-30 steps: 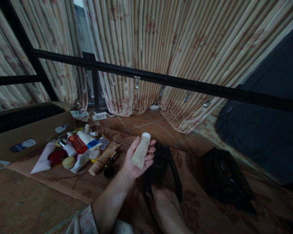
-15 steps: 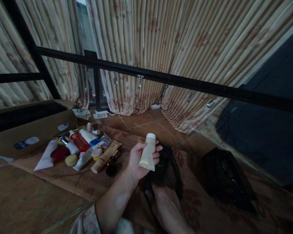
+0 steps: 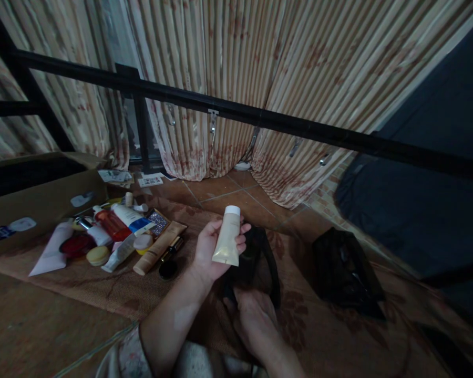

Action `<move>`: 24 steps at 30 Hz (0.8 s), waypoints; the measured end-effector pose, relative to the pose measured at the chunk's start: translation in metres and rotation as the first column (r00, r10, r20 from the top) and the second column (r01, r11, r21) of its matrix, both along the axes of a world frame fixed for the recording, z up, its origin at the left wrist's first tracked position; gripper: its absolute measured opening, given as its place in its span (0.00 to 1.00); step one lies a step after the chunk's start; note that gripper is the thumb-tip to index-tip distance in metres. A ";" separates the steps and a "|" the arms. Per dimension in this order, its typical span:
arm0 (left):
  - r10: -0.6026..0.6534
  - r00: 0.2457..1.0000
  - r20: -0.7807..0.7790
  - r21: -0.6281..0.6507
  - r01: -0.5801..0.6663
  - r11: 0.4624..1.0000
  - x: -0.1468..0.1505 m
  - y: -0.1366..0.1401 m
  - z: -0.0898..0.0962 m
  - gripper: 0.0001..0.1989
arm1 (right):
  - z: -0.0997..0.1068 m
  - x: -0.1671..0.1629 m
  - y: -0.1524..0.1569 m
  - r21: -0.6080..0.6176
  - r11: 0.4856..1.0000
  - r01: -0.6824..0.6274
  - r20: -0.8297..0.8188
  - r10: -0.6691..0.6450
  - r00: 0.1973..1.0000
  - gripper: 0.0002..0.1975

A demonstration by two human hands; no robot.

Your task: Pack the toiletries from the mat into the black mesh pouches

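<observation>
My left hand is closed around a cream-coloured squeeze tube with a white cap. The cap points up and away from me, and the flat crimped end faces me. Just below and to the right, my right hand is closed at the near edge of a black mesh bag; its fingertips are partly hidden in the dark fabric. The tube is above the left side of this bag. Left of my left hand lie a tan tube, a round black compact and a slim black-and-gold tube.
More cosmetics lie on the brown mat: a red bottle, a pale pink tube, several jars. A cardboard box stands behind them. Another black mesh bag lies right. A black metal bar crosses before curtains.
My view has shifted, so the whole scene sits further left and slightly higher. My left hand keeps its hold on the tube, and my right hand stays at the black bag.
</observation>
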State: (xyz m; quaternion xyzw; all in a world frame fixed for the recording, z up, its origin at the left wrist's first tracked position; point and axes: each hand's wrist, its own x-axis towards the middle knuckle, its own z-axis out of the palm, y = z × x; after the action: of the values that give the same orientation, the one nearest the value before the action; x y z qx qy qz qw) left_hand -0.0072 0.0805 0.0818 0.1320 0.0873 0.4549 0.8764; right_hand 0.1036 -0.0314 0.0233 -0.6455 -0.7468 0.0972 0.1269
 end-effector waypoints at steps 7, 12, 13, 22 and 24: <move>0.248 0.964 -0.100 -0.096 -0.257 0.962 -0.010 0.011 -0.006 0.12 | 0.003 0.001 0.001 -0.015 1.000 -0.023 0.026 0.023 0.999 0.08; 0.290 0.939 -0.187 -0.173 -0.322 0.931 -0.013 0.012 -0.002 0.07 | 0.004 0.000 0.001 -0.015 1.000 -0.027 0.025 0.027 0.999 0.07; 0.276 0.943 -0.185 -0.164 -0.306 0.938 -0.012 0.011 -0.002 0.08 | 0.004 0.000 0.002 -0.013 1.000 -0.026 0.029 0.026 0.999 0.07; 0.220 0.966 -0.139 -0.031 -0.226 0.974 -0.005 0.004 0.001 0.14 | 0.001 0.002 0.001 0.001 0.999 -0.034 0.024 0.034 0.999 0.08; 0.193 0.973 -0.126 -0.014 -0.196 0.981 -0.006 0.003 0.001 0.16 | -0.001 0.002 0.001 0.001 0.999 -0.035 0.024 0.035 0.999 0.08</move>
State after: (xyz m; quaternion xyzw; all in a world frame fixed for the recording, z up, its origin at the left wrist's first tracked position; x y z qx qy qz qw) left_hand -0.0132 0.0832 0.0829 0.1393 0.1602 0.5281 0.8222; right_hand 0.1059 -0.0307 0.0222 -0.6333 -0.7596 0.0908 0.1167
